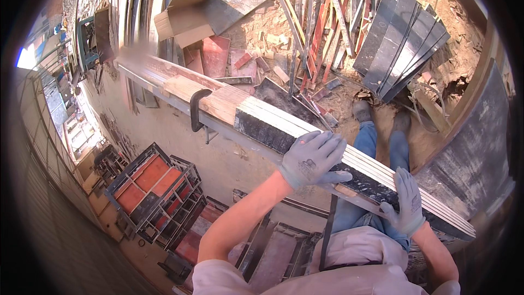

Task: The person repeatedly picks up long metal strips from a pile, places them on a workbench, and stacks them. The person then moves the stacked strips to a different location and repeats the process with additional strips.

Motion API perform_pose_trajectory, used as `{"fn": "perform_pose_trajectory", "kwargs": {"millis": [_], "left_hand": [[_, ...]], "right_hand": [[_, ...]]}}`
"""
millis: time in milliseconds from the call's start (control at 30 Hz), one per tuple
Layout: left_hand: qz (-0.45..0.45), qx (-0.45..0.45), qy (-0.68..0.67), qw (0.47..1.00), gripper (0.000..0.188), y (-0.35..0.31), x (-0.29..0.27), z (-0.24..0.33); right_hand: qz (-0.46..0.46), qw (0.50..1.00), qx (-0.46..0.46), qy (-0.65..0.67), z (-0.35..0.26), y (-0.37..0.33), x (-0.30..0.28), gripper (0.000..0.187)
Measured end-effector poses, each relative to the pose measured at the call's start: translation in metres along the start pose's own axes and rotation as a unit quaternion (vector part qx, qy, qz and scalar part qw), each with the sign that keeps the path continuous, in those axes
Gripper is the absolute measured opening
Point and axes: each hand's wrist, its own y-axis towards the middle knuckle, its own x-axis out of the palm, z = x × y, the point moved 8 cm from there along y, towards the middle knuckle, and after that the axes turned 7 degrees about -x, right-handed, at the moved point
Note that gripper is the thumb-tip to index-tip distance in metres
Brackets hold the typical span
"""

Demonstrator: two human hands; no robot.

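Note:
A stack of long black-faced plywood strips (265, 129) stands on edge along a narrow beam (215, 125), its pale cut edges facing up. My left hand (312, 158), in a grey glove, lies over the middle of the stack, with fingers across the top and thumb against the near face. Closer to the right end, my right hand (405, 203), gloved alike, grips the strips the same way. Beyond the stack's left end, bare wooden pieces (188, 87) sit on the beam. A dark C-clamp (196, 110) fastens around them and the beam.
Across the beam lie wood scraps (240, 63), an opened cardboard box (185, 19), red and grey offcut strips (327, 27) and dark panels (401, 38). A large dark board (469, 136) leans at right. Black-and-red framed panels (155, 186) stand lower left.

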Motion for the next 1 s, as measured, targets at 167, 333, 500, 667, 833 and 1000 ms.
{"fn": "perform_pose_trajectory", "kwargs": {"millis": [167,333,500,667,833,1000], "left_hand": [[-0.03,-0.014,-0.004,0.999,0.074,0.004,0.001,0.0],[-0.149,-0.052,-0.038,0.987,0.074,0.008,0.005,-0.005],[-0.252,-0.071,0.021,0.965,0.081,0.02,-0.015,-0.034],[-0.302,-0.11,-0.039,0.946,0.084,0.023,-0.012,-0.048],[-0.287,-0.083,-0.045,0.953,0.084,0.021,-0.01,-0.049],[-0.317,-0.088,-0.042,0.943,0.086,0.021,-0.004,-0.052]], "right_hand": [[-0.02,0.993,0.016,0.117,0.01,0.056,0.008,0.095],[-0.074,0.992,-0.004,0.103,0.007,0.068,0.027,0.097],[-0.09,0.99,0.006,0.108,0.0,0.076,0.025,0.095],[-0.126,0.985,0.029,0.116,0.001,0.079,0.027,0.098],[-0.093,0.99,0.046,0.096,-0.002,0.075,0.03,0.095],[-0.154,0.981,0.08,0.089,-0.001,0.074,0.035,0.095]]}}
